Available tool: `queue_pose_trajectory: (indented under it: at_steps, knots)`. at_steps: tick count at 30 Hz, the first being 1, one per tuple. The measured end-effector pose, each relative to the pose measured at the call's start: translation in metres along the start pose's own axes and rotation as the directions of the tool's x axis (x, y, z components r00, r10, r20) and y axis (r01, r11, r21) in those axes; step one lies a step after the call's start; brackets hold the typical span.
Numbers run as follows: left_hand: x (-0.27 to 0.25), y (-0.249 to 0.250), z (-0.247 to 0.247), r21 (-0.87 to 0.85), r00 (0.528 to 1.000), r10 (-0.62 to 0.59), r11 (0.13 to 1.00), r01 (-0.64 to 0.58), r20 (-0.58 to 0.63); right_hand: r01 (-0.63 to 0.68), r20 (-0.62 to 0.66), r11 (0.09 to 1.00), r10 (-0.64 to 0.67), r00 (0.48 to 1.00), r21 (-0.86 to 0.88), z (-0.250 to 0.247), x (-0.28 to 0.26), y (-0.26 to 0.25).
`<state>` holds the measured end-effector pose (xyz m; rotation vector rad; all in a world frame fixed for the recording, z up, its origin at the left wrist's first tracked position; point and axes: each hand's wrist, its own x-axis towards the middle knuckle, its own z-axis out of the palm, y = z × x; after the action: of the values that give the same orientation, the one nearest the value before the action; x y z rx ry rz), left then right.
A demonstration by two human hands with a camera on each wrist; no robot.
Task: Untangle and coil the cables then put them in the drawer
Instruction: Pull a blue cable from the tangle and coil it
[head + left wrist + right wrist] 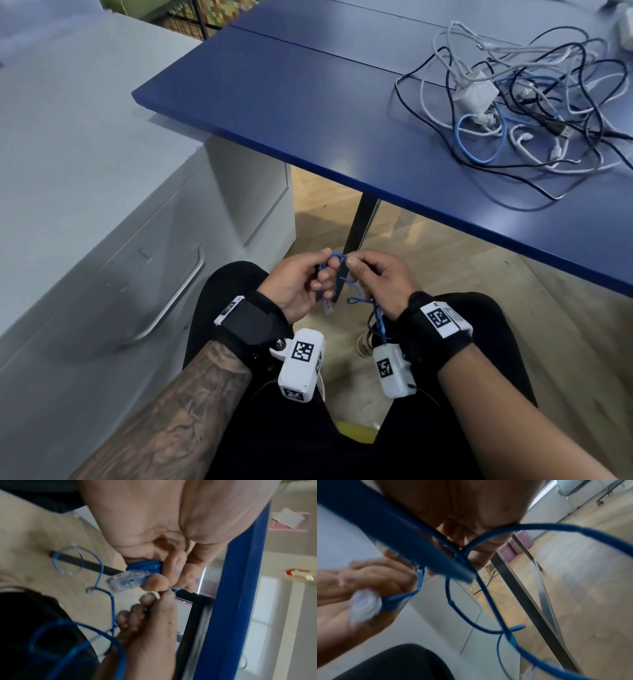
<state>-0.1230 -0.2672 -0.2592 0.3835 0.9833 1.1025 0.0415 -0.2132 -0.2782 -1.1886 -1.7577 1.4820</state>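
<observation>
Over my lap, both hands work a thin blue network cable (356,300). My left hand (308,277) grips a small bundle of its loops (145,565), and the clear plug (126,580) sticks out below the curled fingers. My right hand (373,277) pinches the same cable (488,601) just beside the left fingertips; loose loops hang down past the right wrist. A tangled pile of white, black and blue cables (520,102) with a white adapter (474,94) lies on the blue table (308,102) at the far right. The grey drawer front (113,274) with its metal handle (171,301) is on my left, closed.
The grey cabinet top (68,137) runs along my left side. A black table leg (359,222) stands right behind my hands. My knees in black trousers (233,281) sit under the hands, with wooden floor (445,274) beyond.
</observation>
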Motion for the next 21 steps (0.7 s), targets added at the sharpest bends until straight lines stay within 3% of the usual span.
queue_pose_trajectory:
  at_steps: [2, 5, 8, 10, 13, 16, 18, 21]
  knots:
    - [0.002, 0.001, -0.001, -0.172, 1.000, 0.001, 0.985, -0.002, -0.008, -0.009, 0.080, 1.000, 0.007, 0.997, 0.024, 0.010, 0.000, 0.011]
    - [0.005, 0.009, -0.007, -0.392, 0.996, 0.073, 0.916, -0.089, -0.055, -0.010, 0.248, 0.975, 0.066, 0.966, -0.220, 0.017, -0.004, 0.028]
    - [0.007, 0.012, -0.013, -0.476, 0.988, 0.123, 0.866, -0.151, -0.089, -0.029, 0.381, 0.946, 0.159, 0.911, -0.324, 0.030, -0.016, 0.028]
    - [0.008, 0.006, -0.014, -0.475, 0.981, 0.135, 0.860, -0.185, -0.139, 0.067, 0.425, 0.909, 0.126, 0.896, -0.411, 0.038, -0.022, 0.024]
    - [0.010, -0.005, -0.009, -0.366, 0.961, 0.163, 0.900, -0.237, -0.221, 0.179, 0.465, 0.847, 0.089, 0.881, -0.500, 0.034, -0.023, 0.015]
    - [0.016, -0.010, -0.008, -0.132, 0.910, 0.266, 0.938, -0.320, -0.318, 0.186, 0.456, 0.822, 0.098, 0.884, -0.538, 0.029, -0.029, -0.003]
    - [0.020, -0.013, -0.011, -0.009, 0.886, 0.299, 0.946, -0.323, -0.354, 0.118, 0.381, 0.865, 0.089, 0.920, -0.488, 0.026, -0.032, -0.011]
    - [0.021, -0.018, -0.012, 0.169, 0.894, 0.300, 0.952, -0.257, -0.333, 0.015, 0.249, 0.954, 0.063, 0.967, -0.298, 0.009, -0.030, -0.021]
